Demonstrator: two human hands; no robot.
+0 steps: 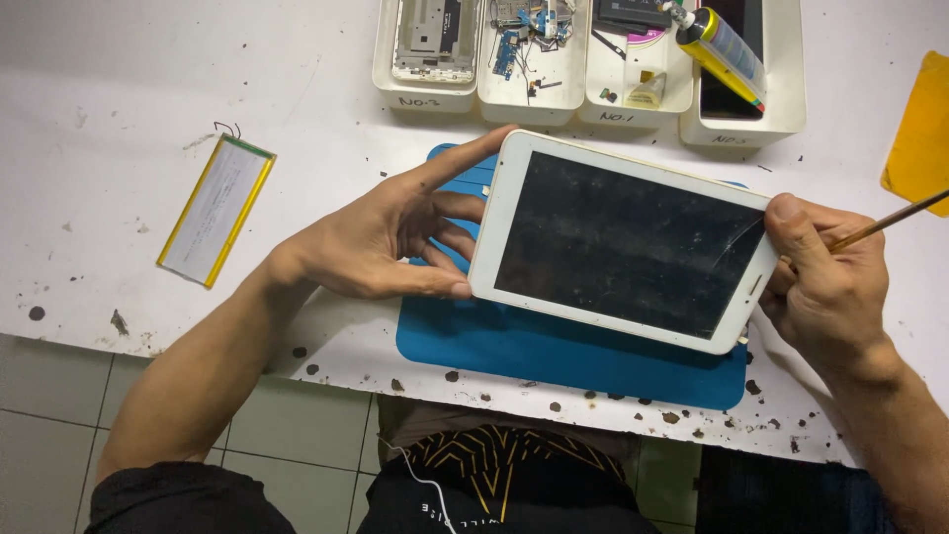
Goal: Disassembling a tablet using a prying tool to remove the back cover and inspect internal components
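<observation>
Left hand [395, 232] spread, thumb and fingertips bracing the short left end of a white tablet [621, 240]; right hand [825, 282] closed on the tablet's right end, thumb over the top corner, with a thin brown stick [890, 220] pinched in the same grip and pointing off to the right. Tablet raised and tilted over a blue mat [554, 346] near the front edge of the white table [119, 119], dusty dark screen up, fine cracks at the right end. Much of the mat hidden behind tablet and hands. Flat silver battery [216, 210] with yellow edges lying well apart toward the left side of the table, short wires at its far end. Yellow sheet [921, 133] at the right edge. Dark spots dotted along the front edge. Four white trays [588, 107] side by side at the back edge: leftmost holding a metal frame [433, 38]; next, small circuit parts [529, 35] and cables; third, dark flat parts and scraps; rightmost, a dark panel [736, 59]. Yellow glue tube [724, 51] lying slantwise across the last two trays.
</observation>
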